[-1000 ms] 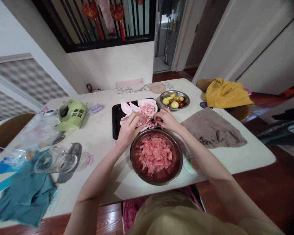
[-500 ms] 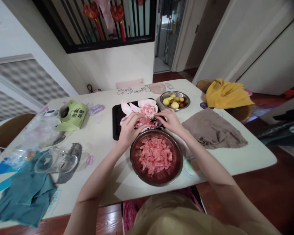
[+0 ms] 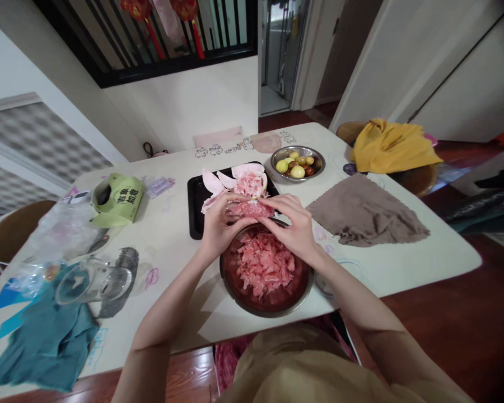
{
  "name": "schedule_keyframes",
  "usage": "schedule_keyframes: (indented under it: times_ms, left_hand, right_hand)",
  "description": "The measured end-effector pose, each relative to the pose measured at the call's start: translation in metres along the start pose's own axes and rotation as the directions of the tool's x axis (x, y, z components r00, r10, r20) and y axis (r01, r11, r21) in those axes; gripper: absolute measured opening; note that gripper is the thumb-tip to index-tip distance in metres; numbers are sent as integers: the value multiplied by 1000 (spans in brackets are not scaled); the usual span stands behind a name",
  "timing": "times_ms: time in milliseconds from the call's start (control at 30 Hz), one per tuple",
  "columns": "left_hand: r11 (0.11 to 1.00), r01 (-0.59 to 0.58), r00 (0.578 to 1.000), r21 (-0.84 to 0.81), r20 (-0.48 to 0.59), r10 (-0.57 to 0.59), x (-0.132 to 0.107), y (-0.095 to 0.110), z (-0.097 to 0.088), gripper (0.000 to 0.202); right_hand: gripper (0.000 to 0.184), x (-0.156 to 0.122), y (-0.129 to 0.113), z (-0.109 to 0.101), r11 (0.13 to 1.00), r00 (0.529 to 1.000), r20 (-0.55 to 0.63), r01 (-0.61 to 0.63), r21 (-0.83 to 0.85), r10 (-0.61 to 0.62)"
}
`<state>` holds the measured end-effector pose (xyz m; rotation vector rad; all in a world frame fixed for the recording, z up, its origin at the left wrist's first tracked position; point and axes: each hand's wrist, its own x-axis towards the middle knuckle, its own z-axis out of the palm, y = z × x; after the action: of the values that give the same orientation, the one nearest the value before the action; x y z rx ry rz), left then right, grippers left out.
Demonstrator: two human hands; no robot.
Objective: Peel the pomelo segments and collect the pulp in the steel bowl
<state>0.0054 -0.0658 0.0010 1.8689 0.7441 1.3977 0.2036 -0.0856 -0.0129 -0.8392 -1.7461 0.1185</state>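
Observation:
Both my left hand [image 3: 219, 223] and my right hand [image 3: 294, 224] are closed on one pink pomelo segment [image 3: 252, 209], one at each end, just above the far rim of a steel bowl. That steel bowl [image 3: 235, 299] stands near the table's front edge and contains a heap of peeled pink pomelo flesh [image 3: 265, 264]. Behind my hands lies a black tray [image 3: 196, 208] with pale pomelo peel [image 3: 212, 180] and a part of the pomelo [image 3: 252, 183] on it. My fingers hide some of the segment and the tray's near side.
A smaller steel bowl of fruit [image 3: 297, 163] stands at the back. To the right lies a brown cloth [image 3: 367, 212]; a yellow cloth [image 3: 392, 146] hangs over a chair. On the left are a green paper bag [image 3: 124, 196], a clear plastic jug [image 3: 94, 280] and a teal cloth [image 3: 46, 336].
My hands have come nearer each other and slightly toward me, from over the tray to the bowl's far rim. The pomelo segment now shows plainly between them. The view has shifted slightly.

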Motion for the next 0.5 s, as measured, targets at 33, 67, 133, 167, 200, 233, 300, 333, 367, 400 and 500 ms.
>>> schedule_keyframes:
  times_ms: [33,67,133,167,200,233,300,333,367,400,500]
  left_hand:
    - [1000,9,1000,11,27,-9,0,0,-1,42]
    - [999,17,998,31,58,-19,0,1,-2,44]
    - [996,38,991,85,123,-49,-1,3,-5,46]
    - [993,45,987,105,149,-60,-1,5,-6,46]
    - [992,48,984,119,165,-67,-1,6,-6,46]
    - [991,43,983,126,171,-65,-2,7,-5,46]
    - [990,18,986,137,161,-40,-3,10,-2,46]
    - [989,3,988,147,152,-26,-3,10,-1,45]
    - [987,-9,990,160,141,-14,-4,11,1,44]
    - [984,-20,992,175,130,-3,-4,12,3,43]
    - [972,-45,996,230,84,26,-5,15,6,38]
  right_hand:
    - [33,-2,-1,-1,1000,1000,-21,-14,7,14]
    - [35,-3,-3,-2,1000,999,-39,-22,14,23]
    - [39,-4,-6,-5,999,998,-53,-30,38,32]
    - [41,-5,-7,-6,998,998,-50,-42,56,44]
    - [44,-5,-8,-7,995,997,-46,-62,76,65]
    - [46,-5,-9,-8,992,995,-46,-86,96,91]
    - [49,-5,-10,-8,981,985,-72,-145,132,155]
    - [48,-6,-10,-9,973,977,-94,-176,147,191]
    - [45,-7,-9,-8,966,967,-116,-205,159,225]
    - [41,-7,-9,-8,958,958,-135,-230,169,254]
    - [28,-10,-10,-6,944,940,-156,-273,185,303]
